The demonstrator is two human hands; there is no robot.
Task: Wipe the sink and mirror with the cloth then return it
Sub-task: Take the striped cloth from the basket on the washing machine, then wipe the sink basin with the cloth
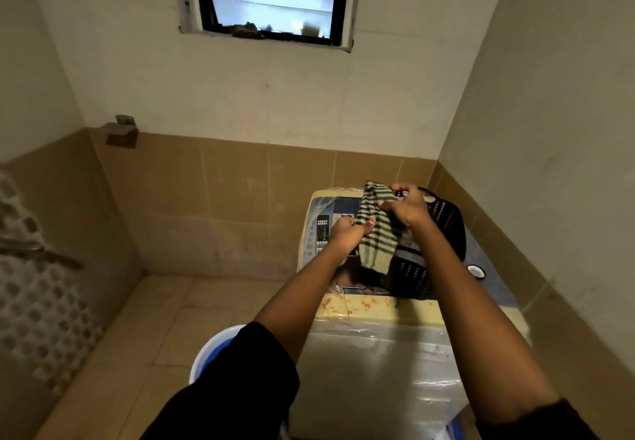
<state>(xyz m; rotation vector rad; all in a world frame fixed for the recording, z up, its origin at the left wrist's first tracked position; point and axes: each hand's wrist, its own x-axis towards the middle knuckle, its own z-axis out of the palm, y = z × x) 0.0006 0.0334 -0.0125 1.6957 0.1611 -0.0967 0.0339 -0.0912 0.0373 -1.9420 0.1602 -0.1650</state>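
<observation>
Holding the cloth [374,230] above the basket [443,230] on the washer [378,353], both hands, left [347,228] and right [409,207], pinch it closed; no sink or mirror in view; whether wiping is done, I cannot tell.

Pale green cloth [374,230] banded with dark stripes, black perforated basket [443,230] at centre right, cream washing machine [378,347] stained orange, tan tiles [223,199] under off-white wall, blue-and-white bucket [216,353] lower centre
</observation>
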